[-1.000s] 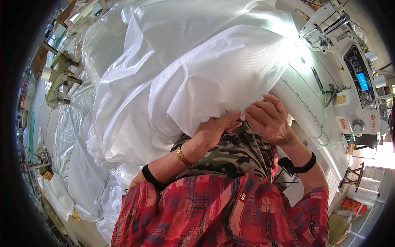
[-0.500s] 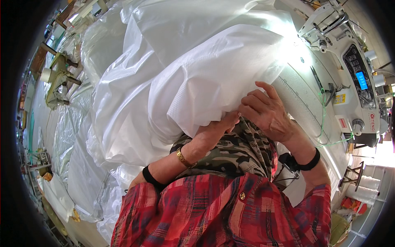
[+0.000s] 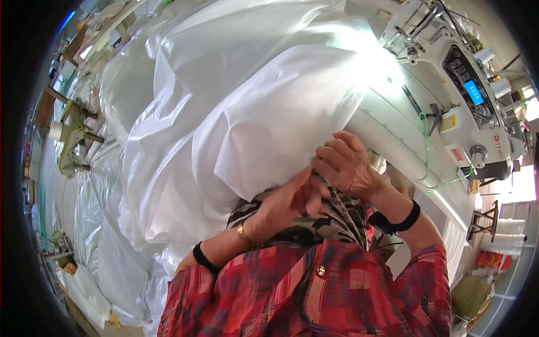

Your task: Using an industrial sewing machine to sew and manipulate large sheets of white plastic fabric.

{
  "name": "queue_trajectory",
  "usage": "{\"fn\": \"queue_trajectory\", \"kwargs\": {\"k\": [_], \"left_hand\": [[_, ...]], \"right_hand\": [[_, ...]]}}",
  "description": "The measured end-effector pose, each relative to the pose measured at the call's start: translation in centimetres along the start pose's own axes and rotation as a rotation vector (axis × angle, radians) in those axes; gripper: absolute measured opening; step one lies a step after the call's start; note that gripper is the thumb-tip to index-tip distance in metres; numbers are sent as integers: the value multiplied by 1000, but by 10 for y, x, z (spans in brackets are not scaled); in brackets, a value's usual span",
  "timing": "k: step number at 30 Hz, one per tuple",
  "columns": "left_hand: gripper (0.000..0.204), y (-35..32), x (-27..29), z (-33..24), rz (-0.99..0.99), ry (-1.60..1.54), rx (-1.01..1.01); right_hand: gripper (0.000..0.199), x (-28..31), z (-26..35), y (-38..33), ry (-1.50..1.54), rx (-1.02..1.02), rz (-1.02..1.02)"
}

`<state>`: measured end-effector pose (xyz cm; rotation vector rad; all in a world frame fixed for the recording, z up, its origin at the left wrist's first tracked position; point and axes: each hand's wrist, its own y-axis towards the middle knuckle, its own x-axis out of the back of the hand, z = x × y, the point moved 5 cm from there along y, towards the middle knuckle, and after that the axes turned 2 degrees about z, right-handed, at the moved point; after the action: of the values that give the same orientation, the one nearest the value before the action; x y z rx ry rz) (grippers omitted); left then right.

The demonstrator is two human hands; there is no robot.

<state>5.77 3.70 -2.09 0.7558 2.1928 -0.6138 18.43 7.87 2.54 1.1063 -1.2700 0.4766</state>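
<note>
A large white plastic sheet (image 3: 264, 121) lies bunched in folds before me, its near edge over my lap. Curled fingers of my right hand (image 3: 348, 167) close at the sheet's near edge; the fingertips seem to pinch it, though the fold they meet is partly hidden. Just to the left and lower, my left hand (image 3: 289, 199) is beside the same edge, above the camouflage cloth (image 3: 320, 224) on my lap. Motion smears its fingers, so its hold does not show.
At the right stands a white sewing machine (image 3: 477, 95) with a lit blue display and bright lamp. Green thread (image 3: 426, 151) trails over its table. White thread cones (image 3: 508, 236) and a small dark stool (image 3: 484, 221) are at far right. Translucent plastic (image 3: 92, 208) spreads at left.
My left hand has drawn back slightly toward my lap and its fingers have loosened from the right fingertips. My right hand has curled further. The whole view has shifted a little.
</note>
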Motion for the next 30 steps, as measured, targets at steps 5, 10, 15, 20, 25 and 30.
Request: {"fn": "queue_trajectory", "kwargs": {"k": [5,10,15,20,25,30], "left_hand": [[45,-18,-59,-43,379,1015,-626],[34,7,-28,-58,-281,1860,-877],[22,8,-16,-58,-200,1867,-877],[19,9,-19,-63,-91,1977,-879],[20,12,-32,-65,170,2139,-1023],[22,21,-34,-68,247,2038,-952]], "right_hand": [[24,6,2,0,18,39,-56],[22,13,1,0,130,19,-165],[19,16,-3,1,182,-23,-179],[18,31,-36,12,367,-157,60],[22,31,-60,13,199,-234,120],[14,30,-61,15,257,-188,191]]}}
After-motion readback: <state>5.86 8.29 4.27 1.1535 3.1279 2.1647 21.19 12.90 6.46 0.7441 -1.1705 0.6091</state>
